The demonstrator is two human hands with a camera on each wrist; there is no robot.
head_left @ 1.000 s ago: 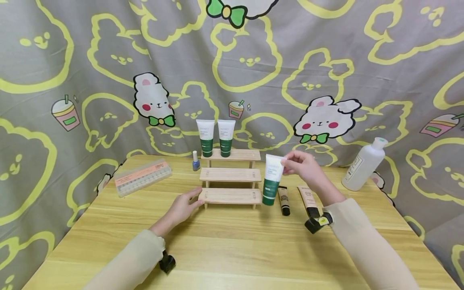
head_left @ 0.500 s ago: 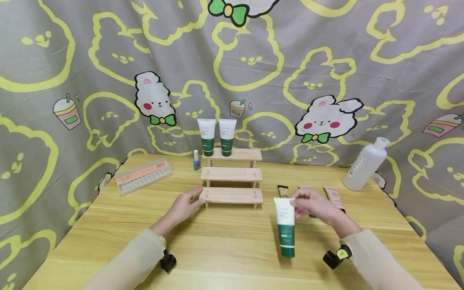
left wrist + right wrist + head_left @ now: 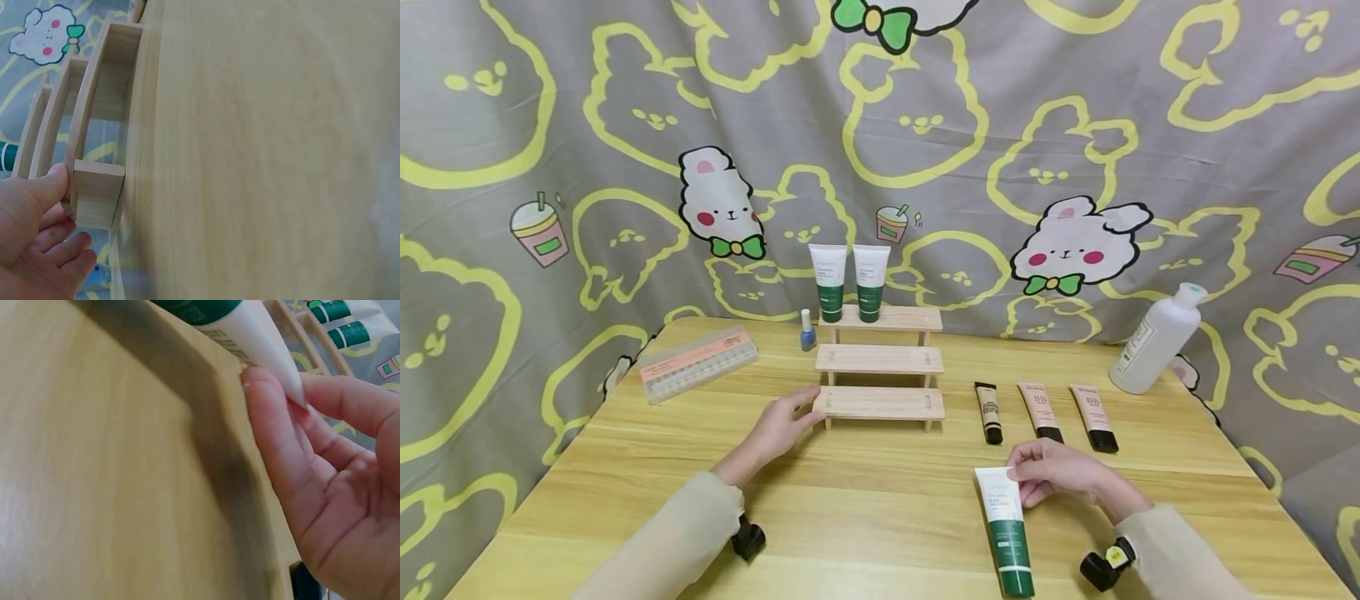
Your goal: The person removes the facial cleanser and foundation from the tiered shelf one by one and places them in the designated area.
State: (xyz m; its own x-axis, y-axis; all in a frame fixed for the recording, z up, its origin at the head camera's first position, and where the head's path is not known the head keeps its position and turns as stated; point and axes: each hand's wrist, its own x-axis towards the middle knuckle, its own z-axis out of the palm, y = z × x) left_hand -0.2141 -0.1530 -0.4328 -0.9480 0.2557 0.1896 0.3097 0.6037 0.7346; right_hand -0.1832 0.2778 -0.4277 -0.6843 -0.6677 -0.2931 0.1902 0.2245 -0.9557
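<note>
My right hand [image 3: 1063, 473] pinches the white crimped end of a white and green squeeze tube [image 3: 1007, 533] between thumb and fingers. The tube's green cap points toward the front of the table; whether it touches the wood I cannot tell. A three-step wooden display stand [image 3: 880, 403] stands at the middle back. At its lowest shelf's left end, my left hand [image 3: 778, 433] pinches the board, thumb on one face and fingers on the other in the left wrist view. Two matching tubes, a left one [image 3: 828, 283] and a right one [image 3: 871, 283], stand upright on the top shelf.
Right of the stand lie a small black-ended tube [image 3: 989, 412] and two pink BB cream tubes, a nearer one [image 3: 1040, 411] and a farther-right one [image 3: 1093, 417]. A white bottle [image 3: 1157, 337] stands behind. Left are blue nail polish [image 3: 807, 331] and a clear case [image 3: 700, 365].
My right hand has carried the tube from beside the stand toward the front right of the table, lowering it. The left hand stays at the stand.
</note>
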